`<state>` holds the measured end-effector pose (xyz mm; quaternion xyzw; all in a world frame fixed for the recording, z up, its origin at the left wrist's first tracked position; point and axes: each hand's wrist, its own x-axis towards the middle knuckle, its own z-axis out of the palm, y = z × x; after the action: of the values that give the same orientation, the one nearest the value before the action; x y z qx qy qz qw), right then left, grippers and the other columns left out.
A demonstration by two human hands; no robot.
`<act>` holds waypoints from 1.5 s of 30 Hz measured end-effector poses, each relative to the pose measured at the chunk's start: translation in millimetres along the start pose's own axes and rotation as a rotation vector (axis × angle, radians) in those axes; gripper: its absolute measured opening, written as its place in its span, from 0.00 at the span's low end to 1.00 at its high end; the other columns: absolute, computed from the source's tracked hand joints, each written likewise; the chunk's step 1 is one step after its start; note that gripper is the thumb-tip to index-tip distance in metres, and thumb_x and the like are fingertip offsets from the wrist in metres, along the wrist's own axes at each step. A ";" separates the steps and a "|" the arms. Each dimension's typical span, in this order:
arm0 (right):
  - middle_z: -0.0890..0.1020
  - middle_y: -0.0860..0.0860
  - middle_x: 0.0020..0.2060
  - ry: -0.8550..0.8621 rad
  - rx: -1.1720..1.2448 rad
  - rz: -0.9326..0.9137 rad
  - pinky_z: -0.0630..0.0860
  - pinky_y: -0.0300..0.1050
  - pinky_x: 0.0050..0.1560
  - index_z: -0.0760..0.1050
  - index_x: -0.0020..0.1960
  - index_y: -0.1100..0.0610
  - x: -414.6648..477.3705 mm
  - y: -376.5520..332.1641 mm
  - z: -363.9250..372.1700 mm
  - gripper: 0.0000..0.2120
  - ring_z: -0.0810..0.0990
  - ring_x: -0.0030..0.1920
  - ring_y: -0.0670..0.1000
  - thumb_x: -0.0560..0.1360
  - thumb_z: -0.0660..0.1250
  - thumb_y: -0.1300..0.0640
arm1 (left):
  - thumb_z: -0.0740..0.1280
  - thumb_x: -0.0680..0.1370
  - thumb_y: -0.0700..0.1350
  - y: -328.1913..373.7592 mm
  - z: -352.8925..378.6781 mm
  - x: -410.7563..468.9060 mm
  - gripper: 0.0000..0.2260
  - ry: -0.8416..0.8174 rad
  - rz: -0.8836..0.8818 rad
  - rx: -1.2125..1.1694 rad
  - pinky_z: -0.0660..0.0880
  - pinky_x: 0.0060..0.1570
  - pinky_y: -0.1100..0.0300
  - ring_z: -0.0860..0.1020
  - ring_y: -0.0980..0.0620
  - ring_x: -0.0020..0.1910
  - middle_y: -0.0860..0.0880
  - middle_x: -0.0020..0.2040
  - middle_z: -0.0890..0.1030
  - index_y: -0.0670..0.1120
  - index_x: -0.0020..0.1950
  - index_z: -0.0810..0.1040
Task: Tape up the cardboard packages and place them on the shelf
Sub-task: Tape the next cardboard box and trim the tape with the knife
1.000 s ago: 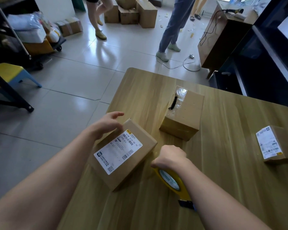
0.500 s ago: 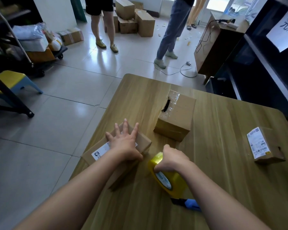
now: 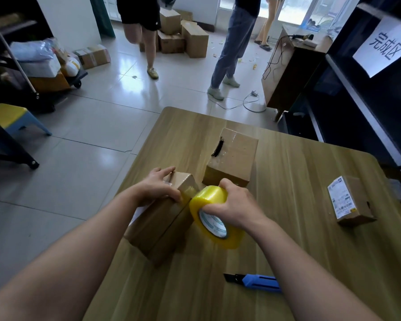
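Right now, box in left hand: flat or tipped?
Tipped: box stands tilted, label side facing left; left hand grips its upper end, right hand holds tape roll.

The tape roll (image 3: 208, 198) is right of the box (image 3: 158, 228); knife (image 3: 257, 280) nearer, on table (image 3: 299, 228).

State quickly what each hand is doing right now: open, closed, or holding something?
Left hand: holding the nearest cardboard box by its top end.
Right hand: gripping the yellow tape roll.
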<state>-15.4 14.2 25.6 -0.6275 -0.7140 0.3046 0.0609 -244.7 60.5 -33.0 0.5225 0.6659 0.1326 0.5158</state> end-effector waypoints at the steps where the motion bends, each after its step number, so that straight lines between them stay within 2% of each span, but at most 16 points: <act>1: 0.75 0.47 0.50 -0.010 -0.017 0.007 0.71 0.41 0.39 0.68 0.63 0.48 2.0 -4.4 -5.1 0.29 0.75 0.49 0.51 0.68 0.73 0.39 | 0.79 0.54 0.51 -0.8 -1.3 0.7 0.51 -0.027 0.004 -0.054 0.71 0.62 0.49 0.59 0.43 0.72 0.49 0.76 0.54 0.60 0.75 0.62; 4: 0.75 0.47 0.49 -0.075 -0.095 0.033 0.73 0.42 0.40 0.70 0.60 0.49 6.1 -14.7 -17.1 0.27 0.75 0.48 0.50 0.67 0.74 0.39 | 0.78 0.50 0.50 -6.7 -6.3 0.0 0.53 -0.140 -0.022 -0.259 0.76 0.58 0.49 0.69 0.43 0.66 0.44 0.74 0.60 0.59 0.75 0.63; 8: 0.77 0.49 0.47 -0.238 -0.246 0.097 0.79 0.46 0.47 0.73 0.57 0.52 4.0 -11.8 -12.9 0.24 0.76 0.46 0.50 0.67 0.72 0.41 | 0.77 0.52 0.49 -10.1 -9.9 -2.9 0.51 -0.269 -0.044 -0.338 0.77 0.55 0.49 0.71 0.43 0.63 0.45 0.75 0.59 0.60 0.75 0.63; 12: 0.75 0.49 0.52 -0.244 -0.112 0.080 0.77 0.44 0.46 0.67 0.63 0.51 -2.1 -2.9 -10.5 0.29 0.75 0.51 0.50 0.68 0.72 0.41 | 0.77 0.54 0.48 -17.4 -11.8 -2.1 0.49 -0.268 -0.050 -0.429 0.80 0.46 0.51 0.73 0.44 0.60 0.45 0.73 0.62 0.60 0.74 0.64; 14: 0.75 0.49 0.53 -0.196 -0.060 0.062 0.78 0.47 0.48 0.65 0.64 0.50 -4.3 0.2 -15.0 0.31 0.75 0.52 0.51 0.68 0.73 0.41 | 0.77 0.54 0.48 -21.5 -14.0 -3.4 0.50 -0.285 -0.042 -0.486 0.80 0.42 0.53 0.74 0.44 0.59 0.45 0.71 0.65 0.58 0.75 0.63; 17: 0.75 0.49 0.52 -0.186 -0.029 0.056 0.79 0.51 0.50 0.66 0.63 0.48 -6.4 2.1 -11.4 0.29 0.76 0.51 0.51 0.68 0.74 0.41 | 0.77 0.55 0.48 -25.3 -16.8 -0.7 0.49 -0.314 -0.020 -0.503 0.80 0.47 0.49 0.73 0.42 0.62 0.46 0.70 0.67 0.58 0.75 0.63; 19: 0.74 0.49 0.51 -0.211 -0.035 0.074 0.77 0.46 0.44 0.66 0.65 0.49 -5.7 -0.7 -4.4 0.30 0.75 0.50 0.50 0.68 0.73 0.41 | 0.77 0.55 0.48 -27.1 -19.3 1.4 0.49 -0.328 -0.005 -0.484 0.78 0.55 0.44 0.71 0.41 0.64 0.45 0.70 0.67 0.58 0.74 0.63; 21: 0.74 0.49 0.50 -0.220 -0.065 0.111 0.72 0.43 0.39 0.66 0.66 0.51 -2.6 -4.7 -1.0 0.31 0.75 0.50 0.51 0.68 0.72 0.42 | 0.80 0.53 0.49 -32.3 -21.6 2.9 0.51 -0.344 -0.001 -0.498 0.76 0.59 0.41 0.72 0.39 0.64 0.44 0.70 0.68 0.58 0.74 0.64; 25: 0.75 0.48 0.46 -0.284 -0.264 0.134 0.73 0.42 0.39 0.70 0.64 0.53 -2.1 -3.6 4.9 0.27 0.75 0.44 0.49 0.69 0.71 0.45 | 0.83 0.49 0.52 -38.4 -20.8 -0.1 0.54 -0.440 0.031 -0.543 0.79 0.49 0.48 0.77 0.39 0.60 0.41 0.67 0.72 0.54 0.73 0.66; 28: 0.74 0.48 0.50 -0.292 -0.212 0.173 0.74 0.43 0.42 0.68 0.65 0.52 -4.7 3.2 20.1 0.28 0.75 0.49 0.50 0.69 0.72 0.44 | 0.83 0.47 0.51 -36.4 -19.2 0.7 0.50 -0.486 0.035 -0.574 0.80 0.43 0.51 0.82 0.42 0.52 0.41 0.60 0.80 0.53 0.68 0.71; 31: 0.74 0.49 0.51 -0.281 -0.183 0.185 0.72 0.42 0.41 0.67 0.65 0.51 -3.6 2.5 27.6 0.28 0.74 0.51 0.51 0.70 0.72 0.44 | 0.83 0.48 0.50 -39.4 -21.9 5.6 0.47 -0.507 0.032 -0.610 0.80 0.42 0.51 0.82 0.42 0.50 0.41 0.56 0.82 0.52 0.66 0.73; 36: 0.75 0.49 0.50 -0.273 -0.208 0.201 0.73 0.43 0.40 0.68 0.63 0.52 1.1 1.9 31.2 0.27 0.75 0.50 0.51 0.69 0.71 0.43 | 0.83 0.50 0.49 -46.5 -25.5 14.0 0.47 -0.528 0.033 -0.598 0.79 0.47 0.47 0.81 0.41 0.52 0.40 0.58 0.81 0.52 0.68 0.72; 45: 0.75 0.49 0.51 -0.297 -0.198 0.215 0.78 0.44 0.47 0.68 0.64 0.53 11.2 -2.1 40.6 0.27 0.76 0.50 0.50 0.70 0.71 0.45 | 0.83 0.50 0.49 -48.2 -29.8 15.8 0.45 -0.575 0.037 -0.643 0.81 0.39 0.51 0.83 0.43 0.45 0.40 0.51 0.83 0.49 0.66 0.72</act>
<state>-38.5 10.0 -9.4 -0.6512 -0.6704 0.3269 -0.1401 -295.1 64.3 -63.2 0.3626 0.4105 0.1915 0.8144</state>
